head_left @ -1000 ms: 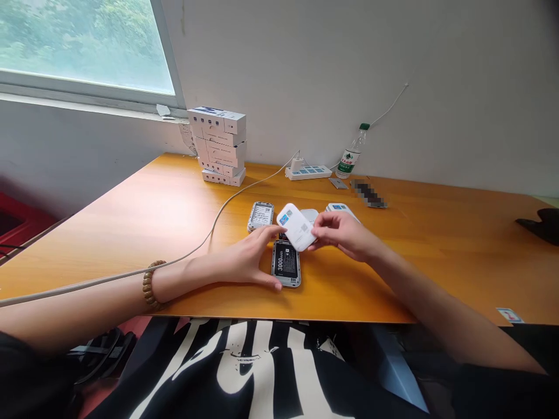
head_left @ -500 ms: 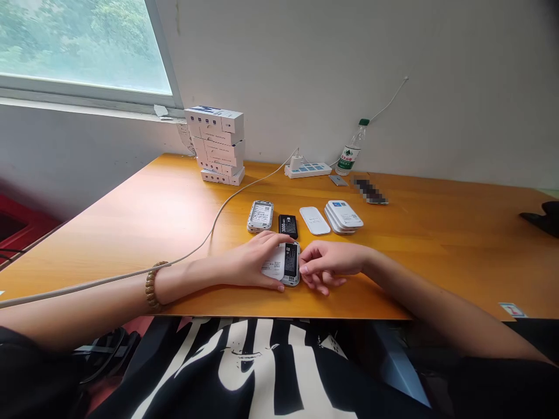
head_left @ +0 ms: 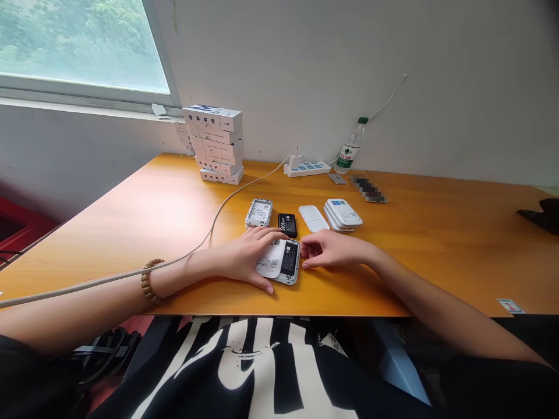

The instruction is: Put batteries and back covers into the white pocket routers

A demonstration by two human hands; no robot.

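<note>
My left hand (head_left: 247, 256) spans a loose white back cover (head_left: 271, 262), thumb at its lower side and fingers over its upper edge. Beneath that cover, shifted to the right, lies a white pocket-sized device (head_left: 293, 278) with a black battery (head_left: 289, 259) in its open back. My right hand (head_left: 334, 249) rests just right of the device, its fingers curled in and the thumb pointing at the device's edge; I see nothing in it. Beyond my hands lie another black battery (head_left: 287, 224) and a stack of opened devices (head_left: 259, 213).
A white cover (head_left: 313, 218) lies beside stacked white devices (head_left: 343, 214). Farther back are stacked white boxes (head_left: 216, 145), a power strip (head_left: 307, 169), a water bottle (head_left: 349, 148) and a blurred phone-like object (head_left: 369, 189). A pale cable (head_left: 192, 251) crosses above my left forearm.
My left hand has slid left with the white cover, baring more of the battery and device. My right hand has moved up slightly, and its spread lower fingers have curled in.
</note>
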